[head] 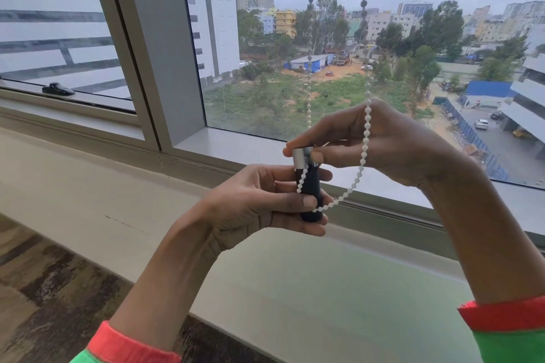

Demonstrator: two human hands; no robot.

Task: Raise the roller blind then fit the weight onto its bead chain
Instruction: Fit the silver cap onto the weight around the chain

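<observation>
A wide window [383, 38] filled the upper part of the view, looking out on a pale tower, trees, a patch of green ground and a grey sky. Its grey frame [159, 47] ran down at a slant left of centre, and a small dark handle [58, 89] sat on the lower rail of the left pane. Below the glass a pale sill [88, 186] stretched across, and patterned carpet [44, 274] showed at lower left. Two bare forearms rose from the bottom edge, each with a cuff [132, 345] of coral and green. The left hand [259, 200] was curled round the dark body of the weight [308, 186], thumb pressed on its front and fingers wrapped behind, holding it upright in front of the sill, just below the glass. The right hand [383, 144] was closed in a pinch on the weight's silver cap, thumb and forefinger on either side of it. The white chain [365, 132] hung from above in two strands before the glass: the right strand passed over the right hand, then swung down and left in a loop to the lower part of the weight by the left thumb, while the left strand dropped to the cap and ran down the weight's front.
</observation>
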